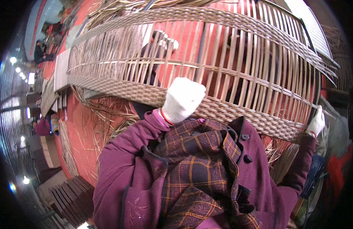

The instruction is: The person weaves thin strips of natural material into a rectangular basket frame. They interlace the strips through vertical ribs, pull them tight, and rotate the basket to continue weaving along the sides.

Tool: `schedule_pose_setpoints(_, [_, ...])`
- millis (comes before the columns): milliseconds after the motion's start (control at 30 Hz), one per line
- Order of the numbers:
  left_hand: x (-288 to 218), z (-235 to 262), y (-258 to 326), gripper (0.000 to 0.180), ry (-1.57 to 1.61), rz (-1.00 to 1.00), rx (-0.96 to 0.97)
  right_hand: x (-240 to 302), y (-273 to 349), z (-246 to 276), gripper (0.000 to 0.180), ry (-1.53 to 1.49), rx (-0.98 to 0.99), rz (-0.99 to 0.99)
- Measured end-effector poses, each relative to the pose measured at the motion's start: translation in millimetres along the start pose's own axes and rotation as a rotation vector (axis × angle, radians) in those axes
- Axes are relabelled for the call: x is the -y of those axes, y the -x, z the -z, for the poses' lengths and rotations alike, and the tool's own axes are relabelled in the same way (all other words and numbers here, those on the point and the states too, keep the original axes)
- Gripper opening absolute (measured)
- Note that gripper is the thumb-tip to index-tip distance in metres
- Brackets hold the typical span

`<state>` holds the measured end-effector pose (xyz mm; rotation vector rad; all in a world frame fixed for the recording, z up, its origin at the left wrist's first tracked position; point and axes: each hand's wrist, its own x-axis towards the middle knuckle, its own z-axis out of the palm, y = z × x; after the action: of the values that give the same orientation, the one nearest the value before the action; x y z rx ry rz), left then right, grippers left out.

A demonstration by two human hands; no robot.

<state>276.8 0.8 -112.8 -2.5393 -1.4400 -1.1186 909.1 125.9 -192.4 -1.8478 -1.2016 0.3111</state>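
A long panel of brown wicker weaving (241,110) stretches across in front of me, with tight woven bands along its near and far sides and bare upright stakes between them. My left hand (183,97), in a white knit glove, is closed in a fist over the near woven band. Whatever its fingers hold is hidden. At the panel's right end my right hand (316,123), also gloved in white, has its fingers pressed together. It pinches a thin wicker strand (275,89) that runs crosswise through the middle of the stakes.
Loose wicker strands (104,118) lie scattered over the red floor (79,133) beneath and left of the panel. More strands (115,9) are heaped beyond it. A dark slatted stack (71,200) stands at lower left. Another person's legs (149,61) show through the stakes. Someone sits far left (41,53).
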Motion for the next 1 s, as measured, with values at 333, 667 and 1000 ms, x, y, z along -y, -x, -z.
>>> schedule_pose_setpoints(333, [144.6, 99.3, 77.5, 0.017, -0.789, 0.334, 0.048, -17.1, -1.8, -0.4, 0.054, 0.012, -0.127, -0.031])
schedule_pose_setpoints(667, [200.5, 110.6, 94.5, 0.026, -0.716, 0.152, 0.219, -41.7, -13.7, -0.8, 0.042, 0.009, -0.171, -0.033])
schedule_pose_setpoints(1000, [227.8, 141.6, 78.9, 0.027, -0.271, 0.299, 0.413, 53.3, 36.9, 4.4, 0.043, 0.407, -0.254, 0.045])
